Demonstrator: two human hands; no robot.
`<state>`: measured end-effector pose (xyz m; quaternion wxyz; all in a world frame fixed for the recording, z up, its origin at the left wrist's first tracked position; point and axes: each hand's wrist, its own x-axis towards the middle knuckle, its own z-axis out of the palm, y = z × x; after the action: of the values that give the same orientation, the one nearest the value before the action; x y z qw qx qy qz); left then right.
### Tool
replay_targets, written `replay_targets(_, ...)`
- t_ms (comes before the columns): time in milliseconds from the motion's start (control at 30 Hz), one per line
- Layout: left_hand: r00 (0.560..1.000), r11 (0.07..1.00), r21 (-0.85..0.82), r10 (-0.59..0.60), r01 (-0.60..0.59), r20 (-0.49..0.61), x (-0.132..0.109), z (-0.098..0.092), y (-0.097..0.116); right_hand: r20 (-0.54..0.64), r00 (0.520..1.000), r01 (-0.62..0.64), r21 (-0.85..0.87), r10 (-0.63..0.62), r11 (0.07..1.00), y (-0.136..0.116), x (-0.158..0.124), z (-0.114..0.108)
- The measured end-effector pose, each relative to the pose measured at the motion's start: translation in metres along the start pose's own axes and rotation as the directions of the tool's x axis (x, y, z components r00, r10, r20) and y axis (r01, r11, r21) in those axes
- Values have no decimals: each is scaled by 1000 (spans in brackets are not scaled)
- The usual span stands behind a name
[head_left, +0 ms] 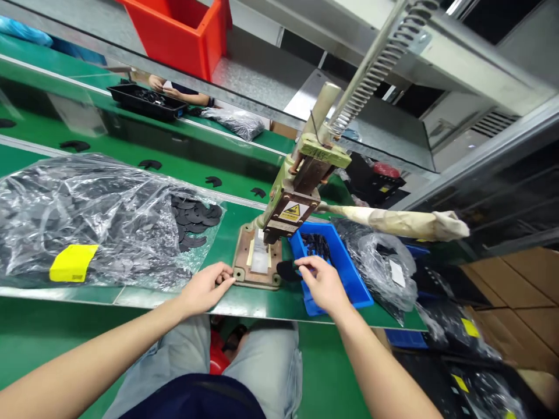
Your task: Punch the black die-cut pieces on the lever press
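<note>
My right hand [324, 283] pinches a flat black curved plastic piece [288, 270] between thumb and fingers, over the near edge of a blue bin [349, 273]. Just left of that piece stands a hand press [292, 203], its pale strip [260, 259] lying on the metal base [241, 250]. My left hand [208, 286] rests at the base's near left corner, fingers curled, and I see nothing in it. Small black parts [318, 245] lie inside the blue bin.
A clear plastic bag [109, 215] of black curved pieces covers the bench at left. Behind it, spaced black pieces [150, 164] lie on a green belt [183, 169]. The press's wrapped lever [406, 223] juts right. Across the belt, another person's hands [168, 88] work beside a black tray [131, 105].
</note>
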<state>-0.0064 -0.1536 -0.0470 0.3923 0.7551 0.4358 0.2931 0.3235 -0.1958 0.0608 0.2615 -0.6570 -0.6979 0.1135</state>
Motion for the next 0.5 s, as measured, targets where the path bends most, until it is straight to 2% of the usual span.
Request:
replay_targets(133, 990, 977, 162, 142, -141, 10, -7, 9, -6, -101, 992, -91, -148, 77, 985, 36, 75, -24)
replay_targets(267, 981, 953, 234, 194, -193, 18, -6, 13, -7, -183, 972, -198, -284, 150, 938, 61, 159, -50)
replay_targets(333, 979, 949, 241, 205, -204, 21, -4, 13, -7, -186, 967, -229, -327, 174, 917, 67, 190, -56)
replay_targets(400, 978, 948, 241, 208, -206, 18, -4, 13, -7, -172, 965, -250, -361, 199, 898, 71, 206, -56)
replay_targets(500, 978, 951, 236, 207, -201, -3, -4, 13, -6, -122, 962, -273, -404, 244, 873, 80, 203, -48)
